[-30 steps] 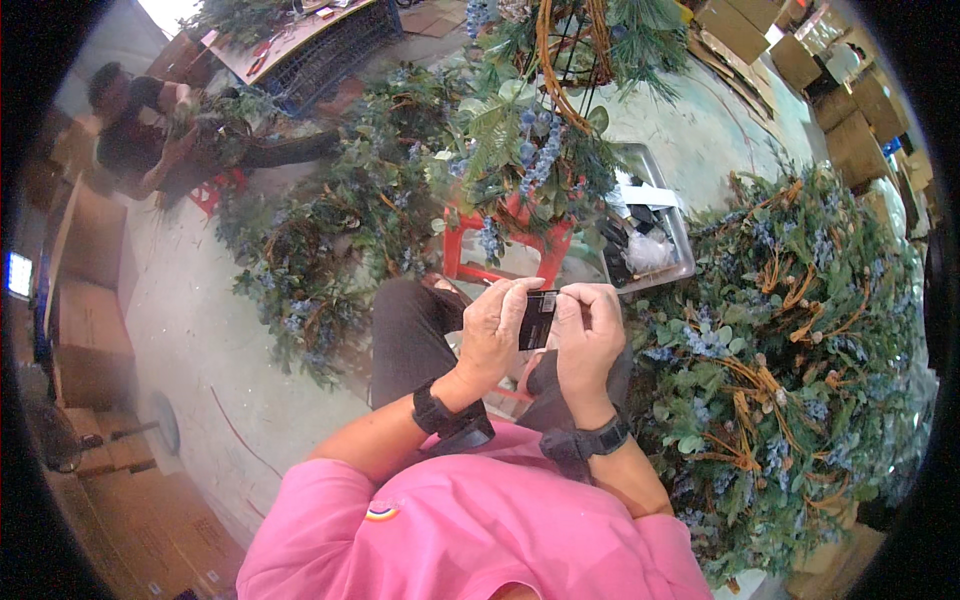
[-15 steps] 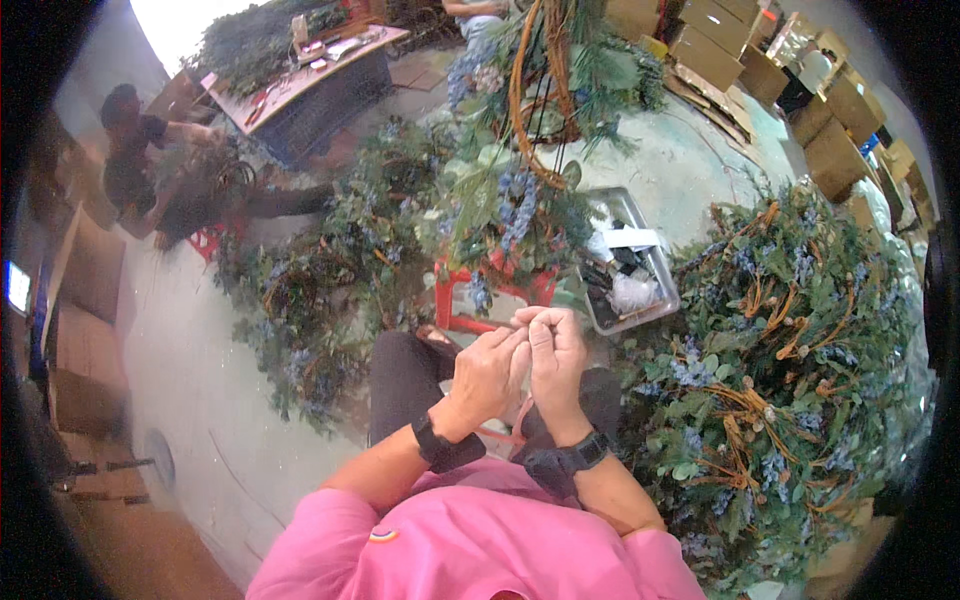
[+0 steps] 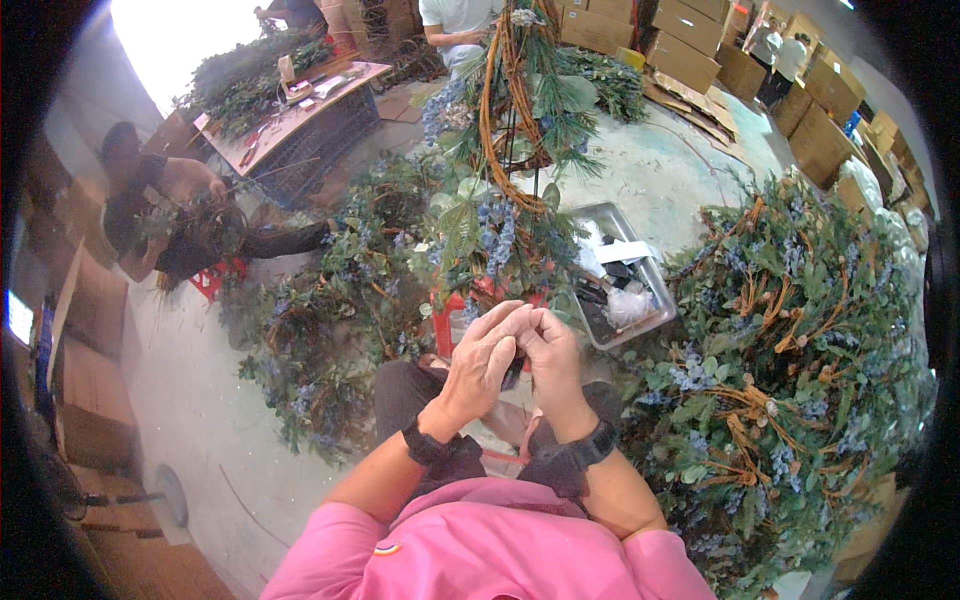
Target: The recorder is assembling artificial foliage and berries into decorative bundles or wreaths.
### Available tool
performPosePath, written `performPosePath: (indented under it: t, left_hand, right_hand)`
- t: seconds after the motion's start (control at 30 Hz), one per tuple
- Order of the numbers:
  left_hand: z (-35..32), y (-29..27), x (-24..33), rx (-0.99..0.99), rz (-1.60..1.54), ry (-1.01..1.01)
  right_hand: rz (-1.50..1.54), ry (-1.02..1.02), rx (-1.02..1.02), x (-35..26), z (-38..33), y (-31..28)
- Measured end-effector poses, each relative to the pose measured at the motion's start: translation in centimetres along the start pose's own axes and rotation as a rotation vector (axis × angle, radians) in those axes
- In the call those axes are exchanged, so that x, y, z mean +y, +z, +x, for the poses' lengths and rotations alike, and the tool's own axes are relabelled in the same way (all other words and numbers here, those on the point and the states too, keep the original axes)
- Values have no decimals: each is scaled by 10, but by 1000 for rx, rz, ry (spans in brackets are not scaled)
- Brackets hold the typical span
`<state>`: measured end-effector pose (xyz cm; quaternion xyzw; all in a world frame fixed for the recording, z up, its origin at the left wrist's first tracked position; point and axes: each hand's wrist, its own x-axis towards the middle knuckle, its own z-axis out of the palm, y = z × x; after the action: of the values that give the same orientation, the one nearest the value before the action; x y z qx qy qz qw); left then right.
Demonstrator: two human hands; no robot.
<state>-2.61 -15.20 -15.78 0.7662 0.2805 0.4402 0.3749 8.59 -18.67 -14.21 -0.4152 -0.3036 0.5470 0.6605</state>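
Two hands are curling together: left hand (image 3: 474, 370), dark piece (image 3: 515, 371) showing between, right hand (image 3: 556, 364); can't tell what's gripping it. Piece is probably weighing little, stiffness unclear; edges are likely offering best hold.

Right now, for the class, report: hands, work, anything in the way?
Left hand, right hand together, grip hidden. Dark item between them, mostly covered. No obstruction seen; greenery just beyond, tray ahead right.
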Motion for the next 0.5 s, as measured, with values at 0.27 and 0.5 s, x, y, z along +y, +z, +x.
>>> performPosePath:
  t: [0.27, 0.5]
  left_hand:
    - [8, -11, -1, -205, -259, -160]
    - [11, -1, -12, -168, -113, 41]
  right_hand:
    - [-369, 21, -199, 6, 10, -30]
    - [54, 50, -96, 8, 4, -18]
